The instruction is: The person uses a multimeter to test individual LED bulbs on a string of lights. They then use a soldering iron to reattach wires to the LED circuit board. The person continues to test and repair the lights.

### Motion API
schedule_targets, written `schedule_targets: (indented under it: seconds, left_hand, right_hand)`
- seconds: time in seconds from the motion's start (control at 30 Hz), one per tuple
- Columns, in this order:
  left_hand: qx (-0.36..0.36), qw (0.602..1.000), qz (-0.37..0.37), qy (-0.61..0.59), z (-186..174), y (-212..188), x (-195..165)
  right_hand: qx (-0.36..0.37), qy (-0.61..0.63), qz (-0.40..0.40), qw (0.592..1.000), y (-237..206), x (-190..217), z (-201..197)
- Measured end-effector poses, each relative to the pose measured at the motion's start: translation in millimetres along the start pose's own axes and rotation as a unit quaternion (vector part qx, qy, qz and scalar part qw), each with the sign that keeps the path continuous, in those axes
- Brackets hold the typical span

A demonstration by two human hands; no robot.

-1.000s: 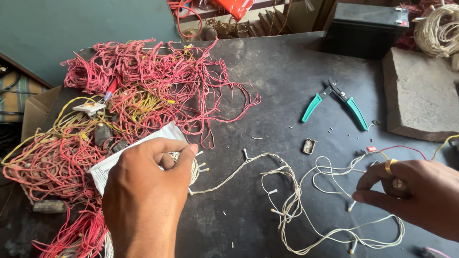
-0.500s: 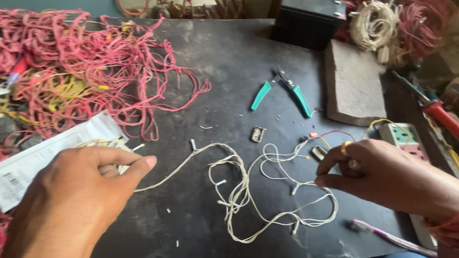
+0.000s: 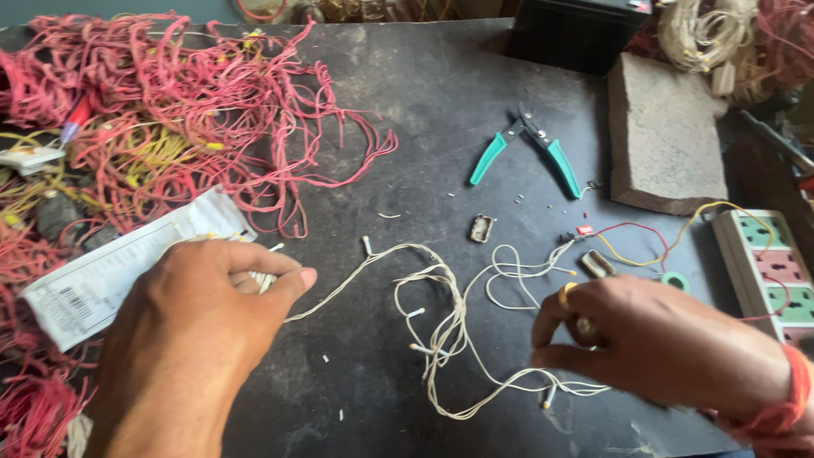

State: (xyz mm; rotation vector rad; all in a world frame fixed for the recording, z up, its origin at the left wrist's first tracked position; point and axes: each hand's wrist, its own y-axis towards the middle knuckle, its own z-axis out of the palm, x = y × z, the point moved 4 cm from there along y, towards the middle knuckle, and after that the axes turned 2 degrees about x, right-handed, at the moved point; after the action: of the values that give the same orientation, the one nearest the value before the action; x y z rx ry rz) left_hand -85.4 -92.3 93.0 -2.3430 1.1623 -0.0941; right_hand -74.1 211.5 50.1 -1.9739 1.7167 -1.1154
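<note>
My left hand [image 3: 199,326] sits low on the left, fingers pinched on a small coil of thin white wire whose end runs out to the right. That white wire [image 3: 441,318] lies in loose loops across the dark table [image 3: 407,127] between my hands, with small pale plugs along it. My right hand [image 3: 653,339] is low on the right, fingers curled around the other part of the white wire and a small object hidden inside them; a yellow ring is on one finger.
A tangled heap of red and yellow wires [image 3: 144,127] fills the left. A white printed packet [image 3: 110,271] lies under my left hand. Green-handled cutters [image 3: 526,148], a stone slab [image 3: 666,136], a socket strip [image 3: 767,267], a black box [image 3: 581,30] and small metal parts are on the right.
The view has swung right and down, so the red heap has slid left. My hands have stayed pinched on the white wire, with my right hand drawn lower and closer.
</note>
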Motion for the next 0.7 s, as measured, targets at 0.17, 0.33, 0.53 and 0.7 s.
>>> schedule_targets:
  seconds: [0.17,0.33,0.53,0.7]
  left_hand:
    - [0.001,0.999,-0.012,-0.033,-5.6,-2.3,4.0]
    - [-0.031,0.998,0.019,-0.052,-12.4,-5.9,16.3]
    - [-0.029,0.998,0.015,-0.062,-17.3,-3.2,23.7]
    - [-0.014,0.997,0.011,-0.073,-17.8,-0.5,26.6]
  right_hand:
    - [-0.081,0.434,-0.197,0.875,0.3,32.7,6.6]
    - [-0.088,0.746,-0.343,0.564,-10.0,52.5,31.4]
    - [-0.102,0.788,-0.323,0.514,12.2,61.6,65.5]
    - [-0.102,0.790,-0.327,0.509,19.0,69.2,72.3]
